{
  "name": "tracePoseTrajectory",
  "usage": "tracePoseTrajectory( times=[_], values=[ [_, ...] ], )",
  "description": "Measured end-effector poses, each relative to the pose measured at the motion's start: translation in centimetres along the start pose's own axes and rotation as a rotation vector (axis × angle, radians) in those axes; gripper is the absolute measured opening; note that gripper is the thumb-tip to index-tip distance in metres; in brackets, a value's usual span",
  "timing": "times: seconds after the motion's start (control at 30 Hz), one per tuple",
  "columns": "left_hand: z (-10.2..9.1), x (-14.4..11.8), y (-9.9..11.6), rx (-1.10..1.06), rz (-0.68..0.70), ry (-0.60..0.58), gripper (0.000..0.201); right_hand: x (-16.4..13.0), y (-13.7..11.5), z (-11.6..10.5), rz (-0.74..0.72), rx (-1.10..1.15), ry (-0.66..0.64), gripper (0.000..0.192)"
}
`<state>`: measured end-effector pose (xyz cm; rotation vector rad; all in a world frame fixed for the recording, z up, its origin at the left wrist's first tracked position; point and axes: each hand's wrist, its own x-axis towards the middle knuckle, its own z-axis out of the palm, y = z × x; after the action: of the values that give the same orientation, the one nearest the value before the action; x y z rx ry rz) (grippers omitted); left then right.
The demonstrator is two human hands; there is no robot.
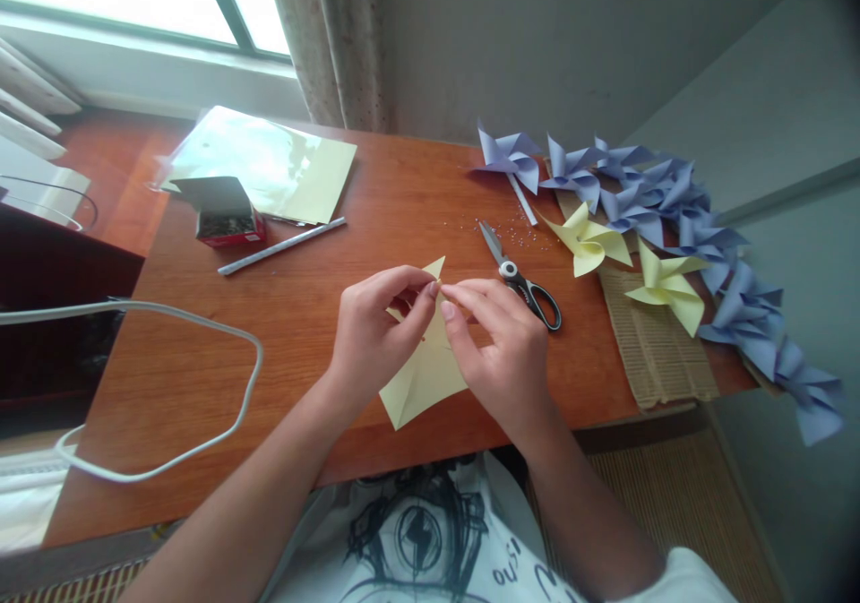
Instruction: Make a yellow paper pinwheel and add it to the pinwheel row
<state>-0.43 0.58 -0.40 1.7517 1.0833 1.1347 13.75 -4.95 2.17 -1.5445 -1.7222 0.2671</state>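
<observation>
Fingertips of the left hand (376,330) and right hand (501,348) meet in a pinch over the middle of a yellow paper (423,374), thumbs and forefingers closed on folded-in corners there. Something tiny may sit between them, perhaps a pin, but it is too small to tell. The paper lies on the table (302,316) just in front of the person, its lower point near the front edge, one tip poking up behind the fingers.

The sheet looks light and thin: it will crease, bend under any squeeze and slide on the smooth wood, so the hold belongs at the centre where the layers stack, with a light grip.

Just right of the hands lie scissors (520,276), with small beads (524,227) scattered beyond. Further right, yellow pinwheels (591,240) and blue pinwheels (638,186) line the table edge. To the left are a white stick (282,246), a small box (225,213), and paper sheets (269,164)
</observation>
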Motion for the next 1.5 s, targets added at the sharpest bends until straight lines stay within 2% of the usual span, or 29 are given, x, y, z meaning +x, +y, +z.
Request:
tracePoseTrajectory(
  times=[0.17, 0.3, 0.43, 0.67, 0.8, 0.93, 1.0, 1.1, 1.2, 1.3, 1.4, 1.5],
  values=[
    [0.0, 0.1, 0.3, 0.004, 0.023, -0.026, 0.009, 0.7, 1.1, -0.5, 0.207, 0.324, -0.06, 0.013],
    [0.0, 0.1, 0.6, 0.008, 0.045, -0.058, 0.009, 1.0, 2.3, -0.1, 0.307, 0.499, -0.106, 0.008],
    [0.1, 0.0, 0.6, -0.04, 0.023, -0.079, 0.008, 0.9, 2.8, 0.1, 0.334, 0.561, -0.099, 0.005],
    [0.1, 0.1, 0.5, -0.272, -0.141, -0.131, 0.01, 0.9, 2.6, 0.2, 0.341, 0.598, -0.109, 0.006],
    [0.0, 0.1, 0.3, -0.312, -0.191, -0.133, 0.012, 0.9, 2.3, 0.4, 0.339, 0.577, -0.104, 0.008],
    [-0.1, 0.1, 0.2, -0.302, -0.22, -0.136, 0.012, 0.7, 3.6, -1.1, 0.311, 0.448, -0.101, 0.011],
    [-0.1, 0.1, 0.3, -0.296, -0.242, -0.119, 0.012, 0.4, 5.4, -2.5, 0.325, 0.254, -0.123, 0.018],
    [-0.1, 0.2, 0.5, -0.295, -0.261, -0.105, 0.012, -0.3, 8.6, -4.4, 0.33, -0.142, -0.057, 0.02],
    [-0.1, 0.2, 0.6, -0.296, -0.255, -0.11, 0.013, -1.3, 10.6, -5.0, 0.294, -0.37, -0.142, 0.034],
    [-0.1, 0.2, 0.6, -0.298, -0.261, -0.112, 0.013, -1.9, 10.8, -4.5, 0.261, -0.474, -0.214, 0.041],
    [-0.1, 0.2, 0.3, -0.297, -0.271, -0.114, 0.014, -1.7, 10.1, -4.1, 0.283, -0.508, -0.198, 0.045],
    [0.0, 0.2, 0.0, -0.301, -0.268, -0.117, 0.015, -1.4, 9.6, -4.2, 0.342, -0.426, -0.156, 0.042]
  ],
)
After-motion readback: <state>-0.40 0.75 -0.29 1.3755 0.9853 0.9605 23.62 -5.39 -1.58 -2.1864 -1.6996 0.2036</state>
